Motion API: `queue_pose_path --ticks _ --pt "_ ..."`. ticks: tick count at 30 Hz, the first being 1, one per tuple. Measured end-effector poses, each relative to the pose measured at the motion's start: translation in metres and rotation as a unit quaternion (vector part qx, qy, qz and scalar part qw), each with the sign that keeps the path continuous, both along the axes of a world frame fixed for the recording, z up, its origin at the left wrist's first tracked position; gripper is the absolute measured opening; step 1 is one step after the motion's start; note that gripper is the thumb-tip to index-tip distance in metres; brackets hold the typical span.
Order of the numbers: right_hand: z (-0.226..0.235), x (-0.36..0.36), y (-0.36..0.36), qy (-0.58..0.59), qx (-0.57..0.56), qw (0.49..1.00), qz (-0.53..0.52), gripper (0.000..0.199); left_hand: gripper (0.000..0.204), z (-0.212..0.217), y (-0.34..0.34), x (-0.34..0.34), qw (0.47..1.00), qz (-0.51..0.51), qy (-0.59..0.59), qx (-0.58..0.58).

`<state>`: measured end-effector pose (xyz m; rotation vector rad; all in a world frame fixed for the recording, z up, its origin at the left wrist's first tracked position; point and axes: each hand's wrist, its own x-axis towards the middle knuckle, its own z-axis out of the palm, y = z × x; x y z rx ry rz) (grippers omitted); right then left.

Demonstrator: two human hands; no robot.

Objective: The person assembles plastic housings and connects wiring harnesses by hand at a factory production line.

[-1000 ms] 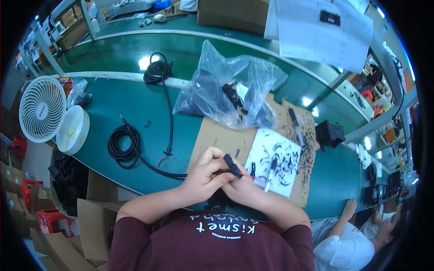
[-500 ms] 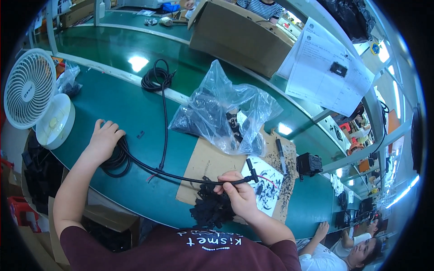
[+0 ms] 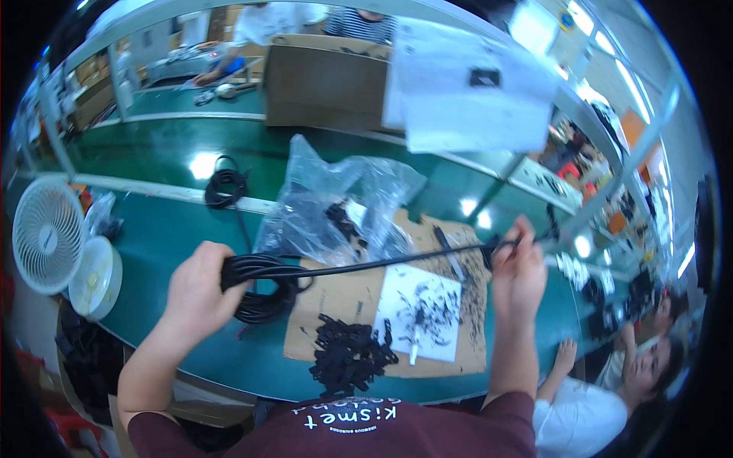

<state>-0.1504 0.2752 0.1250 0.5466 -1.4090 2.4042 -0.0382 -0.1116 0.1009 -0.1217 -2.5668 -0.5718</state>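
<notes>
My left hand is wrapped round a coiled black cable, lifted above the green table. From that coil one stretch runs taut to the right. My right hand, a little blurred, grips the cable near its far end, which sticks out past the fingers. Under the stretched part lie a cardboard sheet and a white board strewn with black scraps. Nearer to me is a pile of small flat black pieces. A slim black-handled tool rests beside the board.
A clear plastic bag with black parts lies behind the cardboard. Another cable coil sits farther back. A white fan stands at left, a large carton and hanging papers beyond. A co-worker sits at right.
My left hand has raised its coil off the table and moved right. My right hand has drawn the cable end farther right and up. The whole view has shifted too.
</notes>
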Motion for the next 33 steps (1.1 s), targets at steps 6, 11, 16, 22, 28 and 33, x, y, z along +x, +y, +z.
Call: queue_pose_path --ticks 6,11,16,22,28,33 --pt "0.077 -0.027 0.131 -0.012 -0.067 0.994 -0.088 0.022 0.038 -0.012 0.146 -0.061 0.962 -0.212 -0.137 0.103" --pt "0.084 -0.011 0.217 -0.002 0.037 0.962 -0.27 0.019 0.05 -0.052 0.278 -0.081 0.878 -0.306 -0.348 0.122" --pt "0.112 -0.036 0.257 0.025 0.234 0.901 -0.365 0.023 0.052 -0.116 0.406 -0.069 0.837 -0.33 -0.328 0.288" --pt "0.042 -0.151 0.253 -0.056 0.574 0.674 -0.461 0.031 0.051 -0.125 0.415 -0.023 0.757 -0.521 -0.338 0.203" --pt "-0.077 -0.22 0.245 -0.07 0.647 0.612 -0.449 0.029 0.026 -0.057 0.244 -0.017 0.828 -0.518 -0.181 0.115" --pt "-0.124 -0.225 0.241 -0.139 0.691 0.527 -0.476 0.023 0.012 -0.085 0.134 0.034 0.917 -0.206 -0.198 0.277"
